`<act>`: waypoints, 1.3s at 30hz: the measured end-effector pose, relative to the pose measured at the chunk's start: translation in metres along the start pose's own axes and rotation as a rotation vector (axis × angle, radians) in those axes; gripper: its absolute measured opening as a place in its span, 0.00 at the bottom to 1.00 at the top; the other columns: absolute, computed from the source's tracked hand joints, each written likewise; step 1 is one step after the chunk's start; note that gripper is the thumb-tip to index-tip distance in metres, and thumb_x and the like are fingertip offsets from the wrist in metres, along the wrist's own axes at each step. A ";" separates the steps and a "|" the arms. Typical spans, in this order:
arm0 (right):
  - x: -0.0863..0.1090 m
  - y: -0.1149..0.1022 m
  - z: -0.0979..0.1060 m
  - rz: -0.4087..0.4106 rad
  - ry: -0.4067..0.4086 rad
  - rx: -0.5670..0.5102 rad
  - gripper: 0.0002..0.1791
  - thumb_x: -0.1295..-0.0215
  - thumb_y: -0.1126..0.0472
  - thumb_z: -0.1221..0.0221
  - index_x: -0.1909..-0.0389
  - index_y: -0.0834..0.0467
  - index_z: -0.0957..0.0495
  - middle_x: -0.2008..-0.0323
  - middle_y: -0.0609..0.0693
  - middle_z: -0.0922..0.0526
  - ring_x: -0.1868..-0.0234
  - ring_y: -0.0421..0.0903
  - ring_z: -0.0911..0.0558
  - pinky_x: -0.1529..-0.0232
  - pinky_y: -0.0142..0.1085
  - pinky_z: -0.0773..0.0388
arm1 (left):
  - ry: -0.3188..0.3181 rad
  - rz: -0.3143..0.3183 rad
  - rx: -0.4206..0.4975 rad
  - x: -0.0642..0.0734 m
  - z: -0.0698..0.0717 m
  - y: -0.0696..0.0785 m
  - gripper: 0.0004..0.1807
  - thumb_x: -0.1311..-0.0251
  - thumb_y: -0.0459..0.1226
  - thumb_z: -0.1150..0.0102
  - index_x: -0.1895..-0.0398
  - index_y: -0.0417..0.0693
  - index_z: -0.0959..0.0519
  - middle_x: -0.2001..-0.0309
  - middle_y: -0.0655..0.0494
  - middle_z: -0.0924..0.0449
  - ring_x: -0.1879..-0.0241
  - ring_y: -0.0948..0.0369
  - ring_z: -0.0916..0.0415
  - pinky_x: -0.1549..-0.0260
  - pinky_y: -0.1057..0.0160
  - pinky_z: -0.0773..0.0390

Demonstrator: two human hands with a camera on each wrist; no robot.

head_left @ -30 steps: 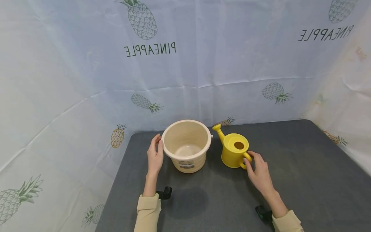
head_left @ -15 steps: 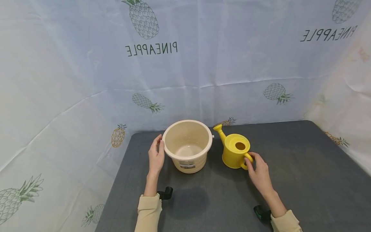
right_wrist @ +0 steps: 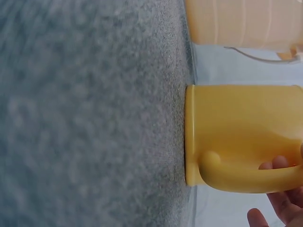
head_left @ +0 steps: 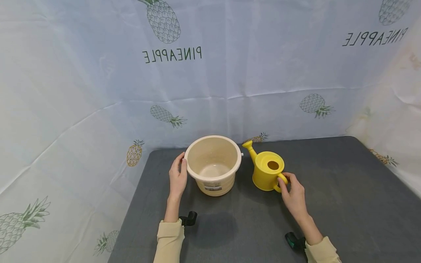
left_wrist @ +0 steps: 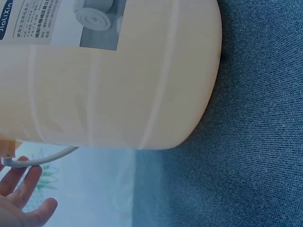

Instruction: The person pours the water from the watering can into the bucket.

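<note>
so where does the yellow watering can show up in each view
Head: the yellow watering can stands upright, a little right of the centre.
Left wrist: not in it.
Right wrist: right half, appearing sideways with its base to the left, cut off by the right edge.
Shared landmark: the cream bucket, near the centre in head, upper left in left wrist, top right corner in right wrist.

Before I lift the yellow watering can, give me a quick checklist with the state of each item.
1. Yellow watering can upright on the table: ok.
2. Right hand at the handle: ok, fingers around it.
3. Grip tight enough to lift: cannot tell.
4. Can body apart from the bucket: ok, a gap shows.
5. Left hand clear of the can: ok, it's on the bucket's other side.
6. Can's contents: cannot tell, too little shows through the opening.
</note>
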State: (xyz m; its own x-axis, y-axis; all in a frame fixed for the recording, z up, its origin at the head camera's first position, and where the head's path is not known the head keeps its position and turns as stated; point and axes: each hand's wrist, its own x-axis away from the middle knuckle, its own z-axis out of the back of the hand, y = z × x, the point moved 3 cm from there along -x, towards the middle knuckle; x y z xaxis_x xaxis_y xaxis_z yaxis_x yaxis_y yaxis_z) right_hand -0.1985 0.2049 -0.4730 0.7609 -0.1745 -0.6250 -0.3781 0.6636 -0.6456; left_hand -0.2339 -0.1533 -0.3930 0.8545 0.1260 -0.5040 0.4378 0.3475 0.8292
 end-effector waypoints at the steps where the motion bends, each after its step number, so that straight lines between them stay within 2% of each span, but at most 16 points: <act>1: 0.000 0.000 0.000 -0.004 0.003 -0.003 0.14 0.44 0.74 0.39 0.57 0.68 0.28 0.66 0.57 0.22 0.67 0.45 0.26 0.63 0.22 0.33 | 0.000 0.003 0.002 0.000 0.000 0.000 0.18 0.32 0.29 0.57 0.42 0.27 0.33 0.45 0.33 0.31 0.46 0.42 0.33 0.47 0.44 0.37; 6: 0.001 0.000 -0.001 -0.017 0.015 -0.016 0.13 0.44 0.73 0.39 0.58 0.68 0.27 0.66 0.57 0.22 0.68 0.43 0.26 0.62 0.18 0.35 | 0.007 0.013 0.010 -0.001 0.000 -0.001 0.18 0.32 0.29 0.57 0.42 0.27 0.32 0.45 0.32 0.31 0.46 0.42 0.33 0.45 0.43 0.38; 16: 0.000 0.001 -0.005 0.012 0.064 -0.046 0.13 0.47 0.76 0.38 0.60 0.69 0.26 0.69 0.56 0.21 0.70 0.39 0.25 0.63 0.17 0.34 | 0.036 0.036 0.025 0.000 0.001 -0.002 0.18 0.31 0.29 0.58 0.42 0.27 0.32 0.45 0.33 0.31 0.46 0.43 0.32 0.49 0.46 0.34; 28: 0.001 0.005 -0.006 0.000 0.093 -0.083 0.10 0.45 0.75 0.39 0.61 0.69 0.25 0.69 0.56 0.21 0.71 0.33 0.27 0.66 0.17 0.34 | 0.031 0.032 0.035 -0.001 0.000 -0.002 0.18 0.32 0.28 0.57 0.42 0.26 0.32 0.45 0.32 0.31 0.45 0.43 0.32 0.48 0.47 0.33; 33: 0.001 0.006 -0.005 -0.048 0.097 -0.127 0.09 0.42 0.74 0.41 0.60 0.69 0.26 0.69 0.56 0.22 0.71 0.33 0.28 0.67 0.18 0.34 | 0.029 0.033 0.039 -0.002 -0.001 0.000 0.18 0.32 0.28 0.57 0.42 0.26 0.32 0.45 0.32 0.31 0.45 0.42 0.32 0.48 0.46 0.34; 39: 0.002 0.012 -0.005 -0.146 0.087 -0.155 0.09 0.36 0.70 0.45 0.57 0.69 0.27 0.66 0.54 0.23 0.69 0.40 0.25 0.66 0.17 0.32 | 0.024 0.031 0.042 -0.003 -0.002 -0.001 0.18 0.31 0.29 0.58 0.42 0.26 0.32 0.45 0.32 0.31 0.46 0.43 0.32 0.49 0.46 0.34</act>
State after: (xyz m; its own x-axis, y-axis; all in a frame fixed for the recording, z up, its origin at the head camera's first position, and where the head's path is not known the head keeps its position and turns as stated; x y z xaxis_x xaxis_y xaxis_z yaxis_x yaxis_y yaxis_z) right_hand -0.2041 0.2087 -0.4837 0.7676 -0.3272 -0.5511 -0.3491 0.5077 -0.7876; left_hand -0.2370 -0.1522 -0.3925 0.8608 0.1588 -0.4836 0.4233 0.3041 0.8534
